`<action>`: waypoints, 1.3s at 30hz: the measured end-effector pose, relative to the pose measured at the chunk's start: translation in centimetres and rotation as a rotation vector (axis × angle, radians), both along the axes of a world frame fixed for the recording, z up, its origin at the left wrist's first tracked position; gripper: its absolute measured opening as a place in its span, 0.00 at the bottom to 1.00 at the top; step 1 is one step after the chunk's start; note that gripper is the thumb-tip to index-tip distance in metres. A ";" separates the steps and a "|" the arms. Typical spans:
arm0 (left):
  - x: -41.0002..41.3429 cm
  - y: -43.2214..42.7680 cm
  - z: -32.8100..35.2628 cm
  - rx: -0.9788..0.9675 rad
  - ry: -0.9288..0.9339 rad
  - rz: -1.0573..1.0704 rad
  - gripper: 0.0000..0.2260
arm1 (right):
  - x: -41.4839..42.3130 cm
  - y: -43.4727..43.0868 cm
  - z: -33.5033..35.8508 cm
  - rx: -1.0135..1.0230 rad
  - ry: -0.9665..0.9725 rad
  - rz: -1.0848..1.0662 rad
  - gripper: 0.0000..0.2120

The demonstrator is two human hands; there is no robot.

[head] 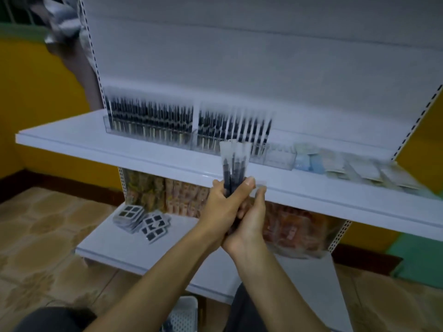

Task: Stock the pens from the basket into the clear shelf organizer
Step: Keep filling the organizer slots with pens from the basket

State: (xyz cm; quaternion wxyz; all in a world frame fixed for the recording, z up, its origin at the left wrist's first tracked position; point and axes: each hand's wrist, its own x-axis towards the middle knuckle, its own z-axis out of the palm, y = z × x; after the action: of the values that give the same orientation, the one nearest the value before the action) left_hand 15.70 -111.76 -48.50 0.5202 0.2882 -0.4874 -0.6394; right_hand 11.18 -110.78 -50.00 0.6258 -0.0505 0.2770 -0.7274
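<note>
Pens (233, 167), dark in clear sleeves, stood bundled, gripped by left hand (221, 204) and right hand (251, 219) before shelf edge (143, 155); clear organizer (280, 158) had room at its right end.

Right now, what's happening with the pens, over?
Left hand and right hand both hold bundle of black pens in clear sleeves, upright. Clear plastic shelf organizer: right-end slots empty. Nothing blocking.

The white upper shelf (96, 140) carries a clear organizer (280, 158) at its back, most compartments filled with upright pens (153, 121), and blurred pale packets (335, 164) lie to its right. The lower shelf (143, 248) holds two stacks of grey cards (141, 220) in front of snack bags (167, 192). A white perforated basket (184, 312) sits on the tiled floor (48, 224).
</note>
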 end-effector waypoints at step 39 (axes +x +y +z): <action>-4.2 -19.2 0.3 -0.265 -0.228 -0.186 0.14 | -16.8 -17.8 4.4 -0.095 1.576 -0.771 0.07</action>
State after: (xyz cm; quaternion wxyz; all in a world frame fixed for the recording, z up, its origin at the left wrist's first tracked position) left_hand 11.48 -130.92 -48.18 0.4335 0.2415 -0.6476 -0.5783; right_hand -5.61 -128.58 -45.61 -0.0397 -0.4668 0.5957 -0.6524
